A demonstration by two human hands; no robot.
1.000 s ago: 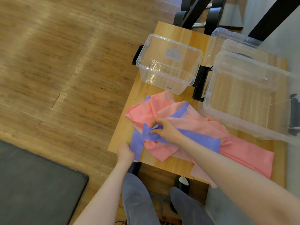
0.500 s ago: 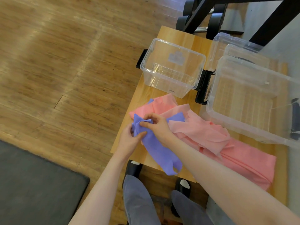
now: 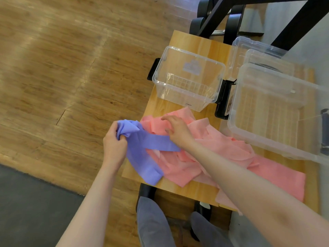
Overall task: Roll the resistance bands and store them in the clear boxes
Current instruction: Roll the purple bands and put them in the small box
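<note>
At lower centre the left hand (image 3: 114, 145) is closed on the bunched end of the purple band (image 3: 146, 150), which trails over the table edge. The right hand (image 3: 178, 132) rests open-fingered (gripping nothing) on the pink bands (image 3: 213, 148) at mid-frame. Recommendation: draw the purple band free and flat before rolling; both clear boxes (image 3: 188, 104) above stand empty.

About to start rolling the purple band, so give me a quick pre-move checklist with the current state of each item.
1. Left hand grips one end of the purple band: ok.
2. Right hand holding the band: not ok, open, fingers spread above the pink bands.
3. Purple band free of the pink pile: cannot tell; it still lies across it.
4. Band flat for rolling: not ok, bunched and folded.
5. Small clear box open and empty: ok.
</note>
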